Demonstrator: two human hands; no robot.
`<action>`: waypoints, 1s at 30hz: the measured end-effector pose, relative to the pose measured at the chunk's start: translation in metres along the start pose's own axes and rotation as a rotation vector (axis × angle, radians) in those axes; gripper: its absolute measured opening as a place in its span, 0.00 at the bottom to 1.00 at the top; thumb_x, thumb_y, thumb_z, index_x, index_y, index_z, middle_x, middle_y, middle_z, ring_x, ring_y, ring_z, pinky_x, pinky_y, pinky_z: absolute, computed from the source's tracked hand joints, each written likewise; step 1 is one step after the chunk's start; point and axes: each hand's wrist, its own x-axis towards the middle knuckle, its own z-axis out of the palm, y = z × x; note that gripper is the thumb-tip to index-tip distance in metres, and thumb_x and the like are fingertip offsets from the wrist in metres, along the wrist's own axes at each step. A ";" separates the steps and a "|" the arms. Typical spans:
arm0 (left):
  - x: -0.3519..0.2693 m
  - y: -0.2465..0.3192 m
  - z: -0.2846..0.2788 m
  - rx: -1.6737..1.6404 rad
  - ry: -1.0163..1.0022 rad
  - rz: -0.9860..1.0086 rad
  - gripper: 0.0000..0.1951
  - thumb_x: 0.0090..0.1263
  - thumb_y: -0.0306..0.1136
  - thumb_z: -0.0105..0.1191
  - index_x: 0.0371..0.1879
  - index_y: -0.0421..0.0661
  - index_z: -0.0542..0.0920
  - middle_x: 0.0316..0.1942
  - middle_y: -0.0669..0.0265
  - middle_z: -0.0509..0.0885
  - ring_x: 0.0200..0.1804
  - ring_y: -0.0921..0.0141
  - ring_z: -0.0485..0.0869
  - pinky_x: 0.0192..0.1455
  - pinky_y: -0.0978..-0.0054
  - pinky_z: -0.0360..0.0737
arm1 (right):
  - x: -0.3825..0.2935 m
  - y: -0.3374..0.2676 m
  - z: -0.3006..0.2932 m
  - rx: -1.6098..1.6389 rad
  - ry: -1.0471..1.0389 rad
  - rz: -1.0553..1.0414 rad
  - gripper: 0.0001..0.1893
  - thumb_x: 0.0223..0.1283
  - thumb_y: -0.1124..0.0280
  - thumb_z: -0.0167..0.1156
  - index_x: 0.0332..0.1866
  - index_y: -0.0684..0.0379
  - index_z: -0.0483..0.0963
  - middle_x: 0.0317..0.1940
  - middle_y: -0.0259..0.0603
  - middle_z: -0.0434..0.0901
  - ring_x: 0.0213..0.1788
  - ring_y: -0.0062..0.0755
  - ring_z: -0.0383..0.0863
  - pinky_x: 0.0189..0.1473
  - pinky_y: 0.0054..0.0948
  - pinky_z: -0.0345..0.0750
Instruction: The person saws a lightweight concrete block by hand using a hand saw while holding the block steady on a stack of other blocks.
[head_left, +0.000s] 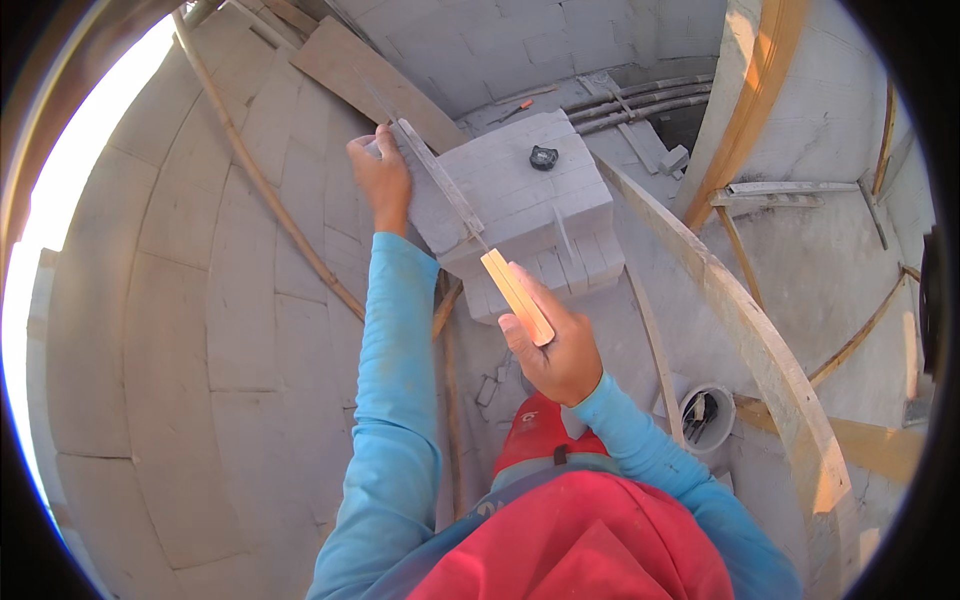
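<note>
My right hand (559, 349) is closed around the orange-yellow handle (517, 296) of a handsaw. Its thin blade (375, 91) appears nearly edge-on and runs away to the upper left, past the far edge of a pale lightweight concrete block (425, 199). Along the blade's line lies a narrow whitish strip (441, 177), whose material I cannot tell. My left hand (382, 180) grips the block's left end, thumb on top and fingers partly hidden. A black tape measure (544, 157) rests on the stacked blocks (517, 176) right of the saw.
An orange-handled tool (516, 111) lies behind the stack. A board (375, 82) leans at the back left. To the right, a long timber plank (720, 292) slants past me, and a white bucket (727, 427) holds tools. A block wall (247, 300) rises on the left, a pole (255, 172) against it.
</note>
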 end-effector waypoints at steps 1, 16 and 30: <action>-0.001 0.002 0.000 -0.016 -0.002 -0.011 0.22 0.81 0.48 0.56 0.52 0.37 0.76 0.50 0.44 0.85 0.52 0.51 0.85 0.57 0.55 0.79 | -0.011 -0.001 -0.002 -0.011 -0.003 0.010 0.30 0.71 0.65 0.66 0.74 0.66 0.69 0.58 0.58 0.85 0.46 0.53 0.91 0.45 0.34 0.87; 0.020 0.016 -0.013 0.050 -0.090 -0.062 0.22 0.82 0.48 0.53 0.55 0.36 0.74 0.55 0.45 0.83 0.59 0.52 0.81 0.63 0.57 0.76 | -0.020 0.006 0.008 -0.081 -0.001 0.003 0.32 0.69 0.68 0.64 0.76 0.60 0.66 0.67 0.52 0.80 0.37 0.60 0.87 0.38 0.42 0.86; 0.052 0.007 -0.006 0.021 -0.140 -0.076 0.22 0.82 0.48 0.53 0.54 0.37 0.74 0.54 0.44 0.82 0.59 0.52 0.81 0.64 0.57 0.75 | -0.029 0.021 0.014 -0.098 0.060 -0.029 0.31 0.70 0.66 0.63 0.76 0.62 0.67 0.53 0.56 0.86 0.37 0.58 0.87 0.35 0.43 0.83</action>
